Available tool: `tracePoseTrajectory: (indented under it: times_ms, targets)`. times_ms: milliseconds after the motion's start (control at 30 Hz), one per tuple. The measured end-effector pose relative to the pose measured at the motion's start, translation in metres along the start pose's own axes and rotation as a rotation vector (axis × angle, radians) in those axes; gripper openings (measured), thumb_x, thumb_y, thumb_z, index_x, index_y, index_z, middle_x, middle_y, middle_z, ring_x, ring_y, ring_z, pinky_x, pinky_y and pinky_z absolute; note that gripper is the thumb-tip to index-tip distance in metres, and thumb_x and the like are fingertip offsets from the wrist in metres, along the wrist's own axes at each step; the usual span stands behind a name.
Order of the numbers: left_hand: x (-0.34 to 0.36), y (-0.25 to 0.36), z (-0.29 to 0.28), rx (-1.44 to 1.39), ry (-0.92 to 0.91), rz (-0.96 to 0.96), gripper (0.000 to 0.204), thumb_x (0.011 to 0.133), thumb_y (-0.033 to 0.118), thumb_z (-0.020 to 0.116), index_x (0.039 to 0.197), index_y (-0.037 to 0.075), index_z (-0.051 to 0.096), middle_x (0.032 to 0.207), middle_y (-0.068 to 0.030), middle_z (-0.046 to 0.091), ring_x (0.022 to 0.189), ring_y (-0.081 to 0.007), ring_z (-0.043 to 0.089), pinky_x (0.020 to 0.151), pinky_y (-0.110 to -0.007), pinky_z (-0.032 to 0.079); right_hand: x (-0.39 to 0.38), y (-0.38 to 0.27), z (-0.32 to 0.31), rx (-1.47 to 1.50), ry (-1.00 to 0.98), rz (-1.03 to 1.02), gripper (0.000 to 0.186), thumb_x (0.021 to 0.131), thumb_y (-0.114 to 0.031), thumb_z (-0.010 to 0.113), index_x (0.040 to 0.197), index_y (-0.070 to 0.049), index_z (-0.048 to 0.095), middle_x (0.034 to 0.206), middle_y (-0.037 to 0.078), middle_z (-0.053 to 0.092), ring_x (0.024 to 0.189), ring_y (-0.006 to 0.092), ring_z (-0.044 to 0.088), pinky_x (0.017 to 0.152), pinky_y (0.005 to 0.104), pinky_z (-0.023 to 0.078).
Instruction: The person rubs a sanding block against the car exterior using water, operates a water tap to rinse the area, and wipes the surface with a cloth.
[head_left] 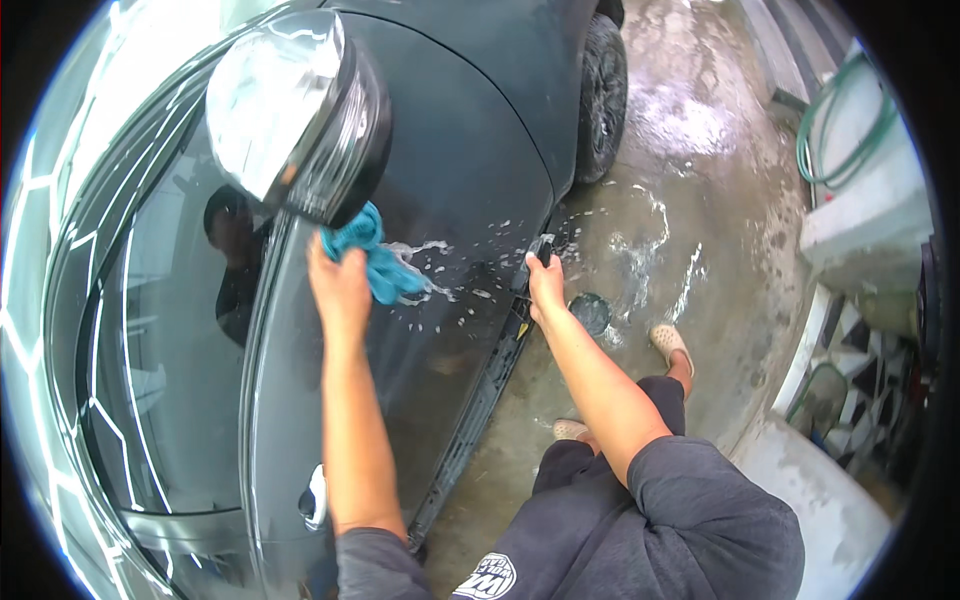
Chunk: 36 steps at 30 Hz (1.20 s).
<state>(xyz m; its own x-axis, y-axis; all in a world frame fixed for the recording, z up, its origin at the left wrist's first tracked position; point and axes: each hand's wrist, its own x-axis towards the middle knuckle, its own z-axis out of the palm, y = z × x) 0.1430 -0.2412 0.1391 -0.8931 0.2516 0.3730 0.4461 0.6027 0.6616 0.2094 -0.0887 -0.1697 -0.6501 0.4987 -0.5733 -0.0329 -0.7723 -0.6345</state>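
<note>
My left hand (340, 280) is closed on a teal microfiber cloth (385, 270) just below the chrome-capped side mirror (275, 105). White suds streak the dark grey car door (440, 360) around the cloth. Farther right, near the door's lower front edge, my right hand (543, 278) is closed round a small dark, foam-flecked object (543, 245); I cannot make out what it is. A chrome door handle (315, 495) is partly behind my left forearm.
A front wheel (600, 95) stands beyond the door. A dark round object (590, 313) sits on the wet, foamy floor (730, 240) by my clogs (668, 345). At the right are a low wall (860, 210) with a coiled green hose (830, 120) and a step (800, 475).
</note>
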Motion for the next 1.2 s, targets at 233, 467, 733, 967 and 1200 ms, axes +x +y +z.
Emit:
tracePoseTrajectory:
  times_ms: [233, 467, 733, 967, 1200]
  targets:
    - [0.048, 0.001, -0.010, 1.167, -0.040, 0.966, 0.041, 0.091, 0.012, 0.061, 0.130, 0.019, 0.071, 0.151, -0.0070, 0.054, 0.144, -0.0430, 0.041, 0.119, -0.064, 0.029, -0.129, 0.103, -0.034, -0.151, 0.009, -0.075, 0.033, 0.097, -0.016, 0.069, 0.125, -0.002, 0.058, 0.111, 0.007, 0.068, 0.101, 0.0160, 0.062, 0.092, 0.0334, 0.049]
    - [0.026, -0.038, 0.006, 1.123, -0.532, 1.123, 0.046, 0.084, 0.021, 0.074, 0.130, 0.018, 0.068, 0.145, -0.0073, 0.058, 0.144, -0.0323, 0.045, 0.121, -0.054, 0.033, -0.170, 0.150, -0.096, -0.372, -0.016, -0.112, 0.045, 0.094, -0.026, 0.075, 0.129, 0.000, 0.060, 0.110, 0.012, 0.071, 0.099, 0.0216, 0.067, 0.088, 0.0367, 0.052]
    - [-0.101, -0.042, -0.118, 1.116, -0.805, 0.980, 0.054, 0.074, 0.023, 0.083, 0.126, 0.014, 0.068, 0.146, -0.0082, 0.056, 0.145, -0.0325, 0.042, 0.124, -0.058, 0.028, -0.102, 0.134, -0.244, -0.574, 0.237, -0.149, 0.036, 0.101, -0.021, 0.066, 0.127, 0.003, 0.065, 0.110, 0.012, 0.073, 0.096, 0.0168, 0.065, 0.087, 0.0330, 0.051]
    - [-0.153, -0.042, -0.217, 1.136, -0.889, 0.894, 0.052, 0.065, 0.028, 0.090, 0.111, 0.015, 0.069, 0.137, -0.0101, 0.058, 0.144, -0.0365, 0.042, 0.123, -0.067, 0.025, -0.203, 0.160, -0.075, -0.399, -0.245, -0.146, 0.044, 0.090, -0.011, 0.076, 0.131, -0.005, 0.062, 0.121, 0.012, 0.071, 0.110, 0.0221, 0.068, 0.097, 0.0368, 0.054]
    - [-0.073, -0.026, -0.196, 0.996, -0.607, 0.947, 0.042, 0.067, 0.012, 0.085, 0.104, 0.008, 0.066, 0.127, -0.0158, 0.060, 0.137, -0.0409, 0.050, 0.118, -0.056, 0.039, -0.235, 0.124, 0.075, -0.260, -0.197, -0.464, 0.045, 0.092, -0.022, 0.076, 0.129, -0.002, 0.061, 0.117, 0.017, 0.069, 0.110, 0.0302, 0.068, 0.096, 0.0402, 0.052]
